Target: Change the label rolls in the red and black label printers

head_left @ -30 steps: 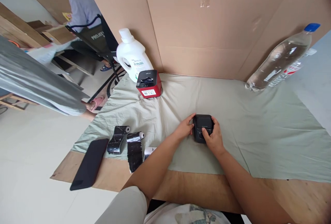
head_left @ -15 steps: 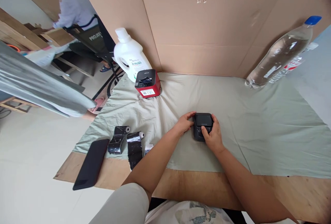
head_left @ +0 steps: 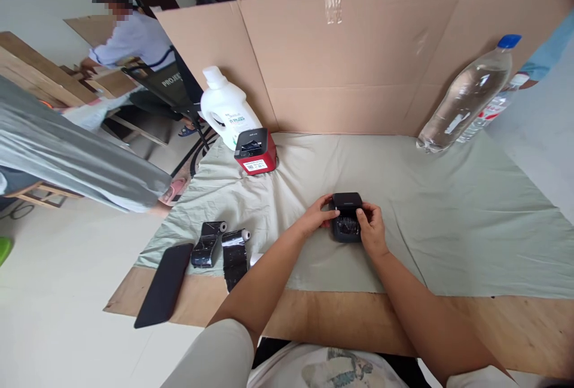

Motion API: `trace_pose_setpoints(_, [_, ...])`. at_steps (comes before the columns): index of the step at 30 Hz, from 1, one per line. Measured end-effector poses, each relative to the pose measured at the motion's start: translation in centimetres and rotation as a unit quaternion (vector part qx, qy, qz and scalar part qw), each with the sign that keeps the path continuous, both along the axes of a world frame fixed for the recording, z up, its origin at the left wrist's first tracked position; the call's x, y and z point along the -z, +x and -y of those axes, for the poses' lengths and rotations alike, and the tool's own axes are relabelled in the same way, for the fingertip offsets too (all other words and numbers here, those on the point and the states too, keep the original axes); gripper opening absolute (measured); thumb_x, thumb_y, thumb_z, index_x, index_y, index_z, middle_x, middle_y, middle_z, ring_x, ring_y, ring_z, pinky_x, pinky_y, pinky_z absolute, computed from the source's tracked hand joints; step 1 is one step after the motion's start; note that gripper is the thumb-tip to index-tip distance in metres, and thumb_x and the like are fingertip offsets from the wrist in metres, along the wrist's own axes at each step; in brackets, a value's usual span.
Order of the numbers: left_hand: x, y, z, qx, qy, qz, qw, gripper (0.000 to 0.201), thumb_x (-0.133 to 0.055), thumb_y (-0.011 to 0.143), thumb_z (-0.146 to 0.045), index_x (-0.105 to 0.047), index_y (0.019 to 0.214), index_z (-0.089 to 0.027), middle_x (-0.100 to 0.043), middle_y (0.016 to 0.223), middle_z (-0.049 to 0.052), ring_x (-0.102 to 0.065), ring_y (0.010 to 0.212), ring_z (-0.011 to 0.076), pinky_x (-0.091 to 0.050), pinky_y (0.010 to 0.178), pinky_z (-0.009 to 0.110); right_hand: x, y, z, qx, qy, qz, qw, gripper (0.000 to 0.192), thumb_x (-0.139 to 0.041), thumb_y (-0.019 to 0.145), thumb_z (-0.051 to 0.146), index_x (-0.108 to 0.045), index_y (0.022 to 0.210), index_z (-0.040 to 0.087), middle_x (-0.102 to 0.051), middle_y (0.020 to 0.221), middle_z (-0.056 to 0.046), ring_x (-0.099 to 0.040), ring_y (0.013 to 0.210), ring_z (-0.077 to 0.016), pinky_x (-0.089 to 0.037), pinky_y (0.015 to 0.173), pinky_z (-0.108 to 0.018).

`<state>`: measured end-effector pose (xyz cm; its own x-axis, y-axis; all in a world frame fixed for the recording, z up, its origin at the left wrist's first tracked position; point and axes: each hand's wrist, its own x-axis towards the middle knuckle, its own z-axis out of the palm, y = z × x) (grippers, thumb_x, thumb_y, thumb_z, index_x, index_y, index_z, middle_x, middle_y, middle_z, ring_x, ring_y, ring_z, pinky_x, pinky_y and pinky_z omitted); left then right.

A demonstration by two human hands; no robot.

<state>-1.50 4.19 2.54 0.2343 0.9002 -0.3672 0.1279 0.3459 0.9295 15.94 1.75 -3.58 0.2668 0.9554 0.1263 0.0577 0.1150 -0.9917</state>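
Left hand [head_left: 316, 218] and right hand [head_left: 370, 228] clasp the small black printer [head_left: 346, 218] mid-cloth [head_left: 448, 208] toward its near edge, lid apparently raised; risk: thumb pressure could skid it over the loose fabric.

Both hands meet on a small black printer [head_left: 346, 217] sitting on the pale green cloth [head_left: 448, 220]. The left hand [head_left: 317, 216] grips its left side; the right hand [head_left: 371, 228] clasps the right side, thumb on top. Its lid stands open (a wrapped roll shows inside). Well to the left lie two black rolls [head_left: 222, 247] and a phone [head_left: 164, 284]; a red printer [head_left: 255, 150] stands just before a white jug [head_left: 226, 108].
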Motion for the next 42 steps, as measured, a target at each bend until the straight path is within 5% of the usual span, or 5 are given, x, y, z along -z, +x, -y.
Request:
trace_pose_setpoints(7, [-1.3,2.0,-1.9,-0.073,0.167,-0.325,0.928,0.03,-0.05,0.091,-0.042,-0.064,0.081,-0.017,-0.066,0.079,0.003,-0.057,0.069,0.0155,-0.044,0.068,0.029,0.1,0.3,-0.2,0.001,0.027,0.057,0.998,0.037,-0.051,0.087,0.055,-0.056,0.101,0.021,-0.061,0.109,-0.009,-0.058,0.101,-0.0216,-0.047,0.094,-0.043])
trace_pose_setpoints(13, [-1.9,3.5,-1.5,0.083,0.28,-0.441,0.849,0.022,-0.052,0.089,-0.023,-0.072,0.099,-0.022,-0.07,0.103,0.004,-0.056,0.1,0.0212,-0.041,0.091,0.032,0.4,0.5,-0.3,0.002,0.035,0.07,0.997,0.037,-0.049,0.088,0.054,-0.057,0.102,0.021,-0.06,0.102,-0.008,-0.057,0.098,-0.0223,-0.048,0.092,-0.045])
trace_pose_setpoints(23, [-4.2,5.7,-1.7,0.257,0.223,-0.588,0.734,0.031,-0.055,0.088,-0.039,-0.071,0.102,-0.016,-0.06,0.116,0.014,-0.046,0.113,0.0325,-0.034,0.092,0.044,0.4,0.5,-0.4,0.009,0.043,0.095,0.995,0.036,-0.048,0.088,0.054,-0.057,0.1,0.021,-0.06,0.101,-0.008,-0.057,0.099,-0.0231,-0.047,0.092,-0.045])
trace_pose_setpoints(35, [-2.9,5.2,-1.0,0.147,0.283,-0.515,0.796,0.025,-0.069,0.078,-0.03,-0.062,0.099,-0.02,-0.067,0.094,0.009,-0.052,0.108,0.0297,-0.033,0.094,0.046,0.6,0.7,-0.4,0.006,0.055,0.107,0.993,0.037,-0.046,0.089,0.054,-0.057,0.101,0.021,-0.06,0.102,-0.008,-0.056,0.099,-0.023,-0.046,0.094,-0.046])
trace_pose_setpoints(42, [-4.5,-1.0,-0.7,0.02,0.194,-0.156,0.968,0.028,-0.072,0.07,-0.02,-0.059,0.094,-0.017,-0.066,0.094,0.003,-0.06,0.084,0.0145,-0.047,0.079,0.029,0.2,0.9,-0.2,0.008,0.06,0.127,0.99,0.038,-0.044,0.09,0.054,-0.058,0.1,0.02,-0.061,0.101,-0.008,-0.056,0.099,-0.0231,-0.044,0.094,-0.047])
